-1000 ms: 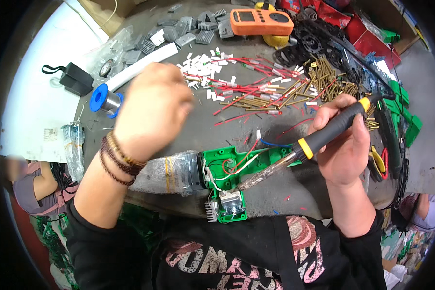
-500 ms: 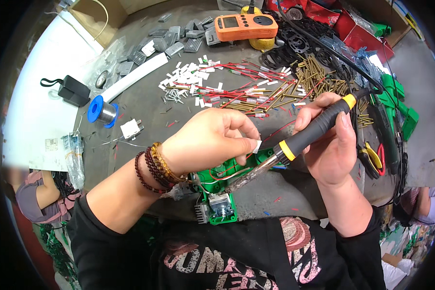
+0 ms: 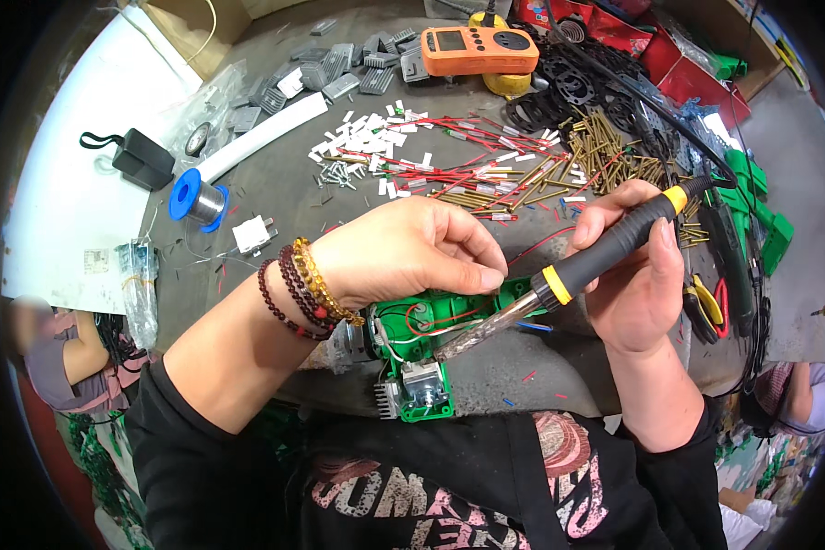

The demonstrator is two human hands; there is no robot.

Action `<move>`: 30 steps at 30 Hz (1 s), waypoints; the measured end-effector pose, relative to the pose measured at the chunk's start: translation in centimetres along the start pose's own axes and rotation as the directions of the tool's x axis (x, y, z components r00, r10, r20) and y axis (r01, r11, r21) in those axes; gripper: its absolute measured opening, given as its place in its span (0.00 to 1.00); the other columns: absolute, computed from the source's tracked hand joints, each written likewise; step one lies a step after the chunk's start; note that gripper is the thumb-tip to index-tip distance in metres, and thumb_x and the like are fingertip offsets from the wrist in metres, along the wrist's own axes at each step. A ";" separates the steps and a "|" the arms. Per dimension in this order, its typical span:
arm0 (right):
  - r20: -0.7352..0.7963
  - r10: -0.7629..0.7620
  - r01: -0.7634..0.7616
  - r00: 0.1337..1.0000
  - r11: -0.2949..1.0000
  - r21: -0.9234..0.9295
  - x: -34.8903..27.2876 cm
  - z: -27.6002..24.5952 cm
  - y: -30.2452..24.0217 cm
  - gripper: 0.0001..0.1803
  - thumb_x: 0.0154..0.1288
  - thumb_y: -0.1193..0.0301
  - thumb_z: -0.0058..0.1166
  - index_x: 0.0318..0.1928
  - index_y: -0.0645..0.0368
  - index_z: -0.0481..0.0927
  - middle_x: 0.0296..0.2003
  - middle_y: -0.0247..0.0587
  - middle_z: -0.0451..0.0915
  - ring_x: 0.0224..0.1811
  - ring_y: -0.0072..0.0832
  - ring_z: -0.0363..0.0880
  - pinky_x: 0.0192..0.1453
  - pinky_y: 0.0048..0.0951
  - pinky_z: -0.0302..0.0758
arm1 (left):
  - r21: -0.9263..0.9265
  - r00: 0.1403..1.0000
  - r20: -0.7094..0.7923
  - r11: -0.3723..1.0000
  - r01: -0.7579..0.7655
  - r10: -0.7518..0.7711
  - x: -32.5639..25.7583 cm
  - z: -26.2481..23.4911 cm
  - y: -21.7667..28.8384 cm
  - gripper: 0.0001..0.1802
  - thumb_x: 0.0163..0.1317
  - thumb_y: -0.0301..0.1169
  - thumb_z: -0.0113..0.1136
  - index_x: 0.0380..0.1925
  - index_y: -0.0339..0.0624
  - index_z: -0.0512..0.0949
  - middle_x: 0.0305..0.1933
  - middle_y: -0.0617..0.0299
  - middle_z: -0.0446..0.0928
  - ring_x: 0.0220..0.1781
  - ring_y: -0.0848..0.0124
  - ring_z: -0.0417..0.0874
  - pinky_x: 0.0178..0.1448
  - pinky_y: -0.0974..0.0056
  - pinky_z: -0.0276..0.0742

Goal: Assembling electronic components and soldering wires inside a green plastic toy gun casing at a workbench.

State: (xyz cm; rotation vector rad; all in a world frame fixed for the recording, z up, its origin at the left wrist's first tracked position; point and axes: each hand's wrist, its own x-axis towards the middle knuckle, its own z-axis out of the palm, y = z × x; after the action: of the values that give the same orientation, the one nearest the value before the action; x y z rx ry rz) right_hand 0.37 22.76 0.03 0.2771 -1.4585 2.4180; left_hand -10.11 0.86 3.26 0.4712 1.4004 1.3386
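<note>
My right hand (image 3: 628,307) grips the black and yellow handle of a soldering iron (image 3: 605,255), its metal shaft slanting down-left over a green plastic tool housing (image 3: 399,323). The iron's tip is near the clear-and-metal block (image 3: 423,387) at the housing's near end; I cannot tell whether they touch. Above the housing's far side, my left hand (image 3: 412,243) is pinched closed. A thin red wire (image 3: 541,246) runs from its fingertips toward my right hand. Red and white wires lie inside the housing, partly covered by my left hand.
Beyond my hands lie white sleeves (image 3: 367,137), red wires, screws and brass-coloured rods (image 3: 605,151). A blue solder spool (image 3: 199,201) and white plug piece (image 3: 252,236) stand left. Pliers (image 3: 703,307) lie right, near the iron's cable. An orange meter (image 3: 479,49) sits at the back.
The small white piece at my left fingertips no longer shows. My right hand and the iron have shifted slightly right in the picture, as has much of the bench.
</note>
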 end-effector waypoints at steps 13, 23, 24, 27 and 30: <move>-0.024 -0.010 0.010 1.000 1.000 -0.003 0.1 0.0 0.2 0.23 0.76 0.54 0.38 0.57 0.62 0.67 0.36 0.54 0.81 0.24 0.25 0.74 0.30 0.23 0.73 | 0.446 0.975 -0.169 0.893 -0.054 0.144 0.4 0.0 -1.4 0.11 0.62 0.33 0.70 0.39 0.37 0.83 0.32 0.72 0.80 0.34 0.84 0.76 0.41 0.73 0.74; -0.077 -0.013 0.010 0.997 0.999 -0.047 0.3 -0.1 0.3 0.25 0.75 0.53 0.38 0.56 0.63 0.68 0.35 0.53 0.80 0.23 0.25 0.74 0.28 0.22 0.73 | 0.770 0.706 -0.426 0.636 -0.045 0.565 -3.7 -1.0 -3.7 0.06 0.63 0.29 0.66 0.34 0.37 0.81 0.34 0.69 0.79 0.32 0.84 0.71 0.39 0.74 0.70; -0.096 -0.010 0.006 0.995 0.999 -0.036 0.2 -0.1 0.4 0.25 0.75 0.53 0.38 0.56 0.63 0.68 0.34 0.53 0.80 0.23 0.25 0.75 0.28 0.22 0.73 | 0.627 0.757 -0.466 0.775 -0.082 0.457 -3.5 -0.7 -3.6 0.07 0.65 0.28 0.64 0.37 0.36 0.80 0.35 0.69 0.79 0.33 0.83 0.73 0.40 0.74 0.72; -0.076 -0.010 0.006 0.997 0.999 -0.045 0.2 -0.3 0.4 0.25 0.75 0.53 0.39 0.56 0.62 0.68 0.35 0.53 0.80 0.24 0.25 0.75 0.28 0.22 0.73 | 0.309 0.847 -0.457 0.941 -0.134 0.271 -3.0 -0.8 -3.6 0.08 0.70 0.27 0.60 0.43 0.34 0.77 0.37 0.65 0.81 0.41 0.81 0.81 0.46 0.74 0.77; -0.069 -0.013 0.010 0.997 0.999 -0.039 0.1 -0.1 0.5 0.24 0.75 0.53 0.39 0.56 0.62 0.68 0.35 0.53 0.80 0.24 0.25 0.75 0.28 0.22 0.73 | 0.251 0.909 -0.355 0.959 -0.132 0.218 -2.9 -1.0 -3.4 0.11 0.72 0.30 0.58 0.47 0.33 0.78 0.40 0.62 0.82 0.49 0.76 0.83 0.50 0.72 0.79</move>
State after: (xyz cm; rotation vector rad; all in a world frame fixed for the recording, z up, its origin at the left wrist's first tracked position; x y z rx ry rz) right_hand 0.07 22.65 -0.37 0.1900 -1.4670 2.3632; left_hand -8.73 -2.99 1.19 0.5132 1.8799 1.4813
